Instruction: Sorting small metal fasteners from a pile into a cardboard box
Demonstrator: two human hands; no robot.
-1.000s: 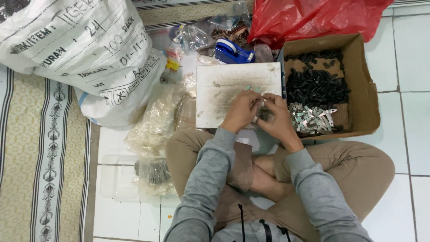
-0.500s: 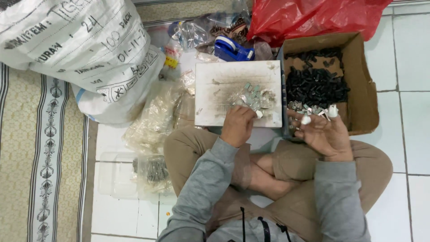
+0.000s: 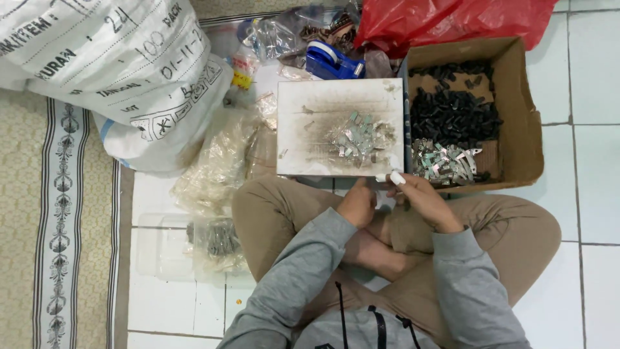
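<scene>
**Small metal clips sorted on a tiled floor**

White glossy floor tiles (image 3: pixel 594 84) meet a patterned woven mat (image 3: pixel 58 213) at the left. A scuffed white board (image 3: pixel 310 113) carries a pile of shiny metal clips (image 3: pixel 358 137); beside it, a cardboard box (image 3: pixel 520 103) holds matte black pieces (image 3: pixel 452 113). The left hand (image 3: pixel 358 203) is curled shut below the board, contents unclear. The right hand (image 3: pixel 420 197) pinches a small white piece (image 3: pixel 397 178)

A white board (image 3: pixel 323 123), scuffed and stained, lies flat before the crossed legs — a loose heap of small silver metal clips (image 3: pixel 357 137) sits toward its 4 o'clock corner. A tiny white piece (image 3: pixel 397 178) shows at the board's 5 o'clock edge.
</scene>
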